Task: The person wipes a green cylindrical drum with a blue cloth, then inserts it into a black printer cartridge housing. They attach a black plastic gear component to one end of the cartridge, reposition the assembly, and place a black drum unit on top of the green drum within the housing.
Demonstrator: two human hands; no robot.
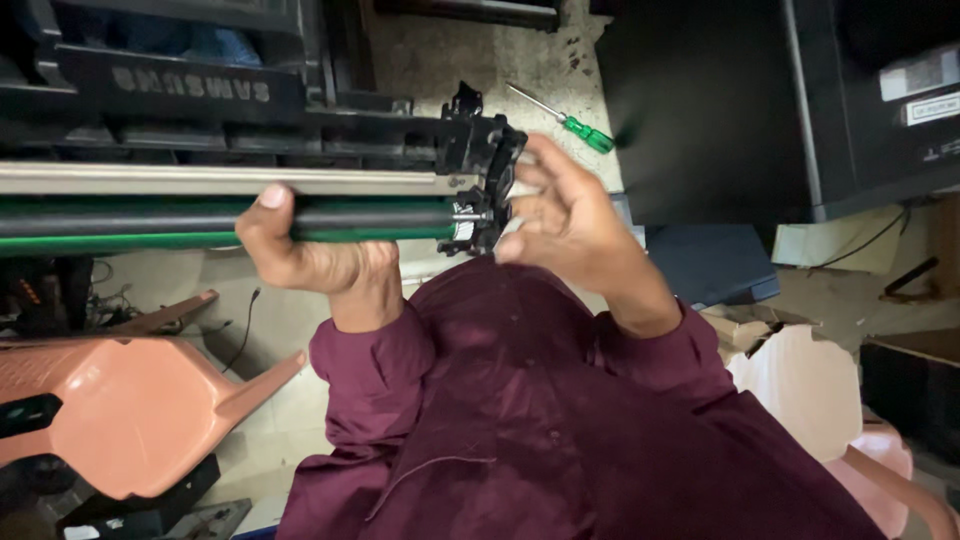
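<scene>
I hold a long toner cartridge (pixel 200 200) level in front of my chest; it has a black body, a green drum, a black roller and a grey metal blade. My left hand (pixel 305 250) grips it from below near the middle, thumb on the black roller. My right hand (pixel 570 215) is at the cartridge's right end, fingers on the black plastic end cap (pixel 485 165) with its small gears. I wear maroon sleeves.
A green-handled screwdriver (pixel 575 122) lies on the floor beyond the cartridge end. A black printer (pixel 180 90) sits at top left, dark machines (pixel 800 100) at right. An orange plastic stool (pixel 130 400) lies at lower left, a pale pink stool (pixel 830 400) at lower right.
</scene>
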